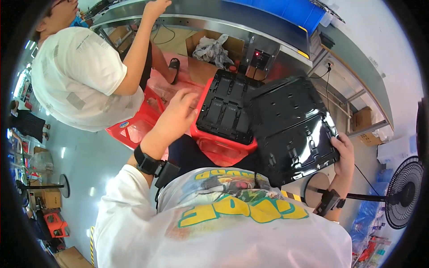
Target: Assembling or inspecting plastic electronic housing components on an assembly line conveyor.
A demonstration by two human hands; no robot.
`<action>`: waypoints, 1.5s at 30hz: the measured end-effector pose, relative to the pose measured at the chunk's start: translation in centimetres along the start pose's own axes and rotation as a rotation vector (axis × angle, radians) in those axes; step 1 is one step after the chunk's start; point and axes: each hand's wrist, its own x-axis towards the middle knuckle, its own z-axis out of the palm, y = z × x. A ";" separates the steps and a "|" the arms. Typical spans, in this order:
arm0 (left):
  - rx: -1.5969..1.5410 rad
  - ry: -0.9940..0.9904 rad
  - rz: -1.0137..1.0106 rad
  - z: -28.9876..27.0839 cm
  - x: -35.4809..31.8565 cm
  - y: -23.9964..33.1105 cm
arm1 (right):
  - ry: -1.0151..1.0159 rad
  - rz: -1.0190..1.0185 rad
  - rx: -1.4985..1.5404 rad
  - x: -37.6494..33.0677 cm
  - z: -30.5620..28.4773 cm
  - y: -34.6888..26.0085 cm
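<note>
While the right hand (344, 154) grips the edge of a glossy black tray (292, 129), fingers partly hidden behind it, the left hand (178, 112) hangs loosely spread, seemingly empty, beside a filled tray (223, 133), partly covered at right, its dark contents indistinct, on a red stool (219, 151).

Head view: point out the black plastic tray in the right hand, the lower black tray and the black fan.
Held black plastic tray (289, 130): head view, middle of its face.
Lower black tray (223, 133): head view, rim nearest the wearer.
Black fan (405, 192): head view, round grille.
</note>
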 end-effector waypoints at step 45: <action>-0.363 0.023 -0.535 15.0 7.8 -12.6 | -0.222 0.680 -0.571 11.7 17.1 16.3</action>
